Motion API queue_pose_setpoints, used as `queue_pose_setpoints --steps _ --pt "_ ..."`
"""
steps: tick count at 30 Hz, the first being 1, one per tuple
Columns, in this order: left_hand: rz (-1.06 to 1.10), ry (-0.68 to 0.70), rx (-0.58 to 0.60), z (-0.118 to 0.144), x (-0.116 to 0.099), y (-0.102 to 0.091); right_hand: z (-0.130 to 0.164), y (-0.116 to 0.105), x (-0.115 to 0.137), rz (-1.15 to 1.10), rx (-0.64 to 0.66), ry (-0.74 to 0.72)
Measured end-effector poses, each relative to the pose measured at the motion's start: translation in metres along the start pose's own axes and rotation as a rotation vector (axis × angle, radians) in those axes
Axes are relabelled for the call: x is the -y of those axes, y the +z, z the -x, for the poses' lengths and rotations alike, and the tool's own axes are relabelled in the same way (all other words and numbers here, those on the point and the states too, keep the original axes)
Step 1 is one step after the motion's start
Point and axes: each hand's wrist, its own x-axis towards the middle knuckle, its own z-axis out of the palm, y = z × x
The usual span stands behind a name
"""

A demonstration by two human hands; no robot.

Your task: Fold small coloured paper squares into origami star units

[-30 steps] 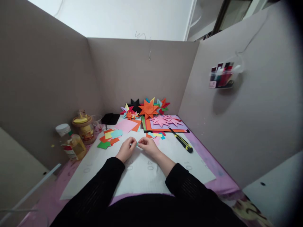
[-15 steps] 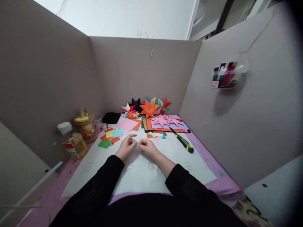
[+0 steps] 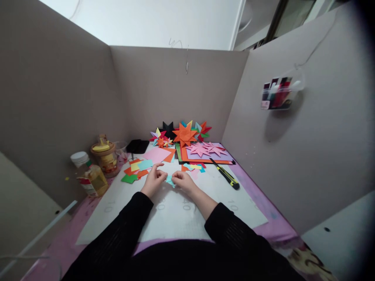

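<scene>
Your right hand (image 3: 182,180) is closed, thumb against fingers, gripping a light-blue paper piece (image 3: 170,181) at its right side. Your left hand (image 3: 154,180) has its thumb and some fingers drawn together at the piece's left edge, the index finger lifted away; at this size I cannot tell whether those fingertips pinch the paper or only rest against it.

Compared with half a second ago, your hands stand a little farther apart, and more of the blue shows in the gap. To judge by that, your right hand carries most of the hold and the piece is still being worked.

The piece is between your fingertips, just above the white sheet (image 3: 175,224). It looks small and angular, with a pointed lower corner; its creases are too fine to make out.

Just beyond your left hand lie loose coloured squares (image 3: 135,166), and past your right hand a smaller group of paper scraps (image 3: 195,166). A yellow-and-black cutter (image 3: 225,174) lies farther right. Behind these, two pink stars (image 3: 199,149) rest on stacked sheets, and an orange star (image 3: 185,134) stands near the back wall (image 3: 178,86).
</scene>
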Motion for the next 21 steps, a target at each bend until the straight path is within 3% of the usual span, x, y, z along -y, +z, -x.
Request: queue_pose_setpoints --steps 5,10,16,21 --pt "0.012 -0.025 0.020 0.001 -0.003 0.002 0.000 -0.002 -0.001 0.023 0.003 -0.018" --pt "0.052 -0.025 -0.203 -0.003 0.000 0.000 -0.002 -0.005 -0.002 0.017 -0.049 -0.071" --pt "-0.114 -0.083 0.029 0.000 0.004 0.008 -0.004 -0.004 -0.003 0.035 -0.076 -0.090" --pt "-0.100 -0.112 -0.057 0.003 0.006 0.012 -0.003 0.006 -0.005 0.061 -0.046 -0.051"
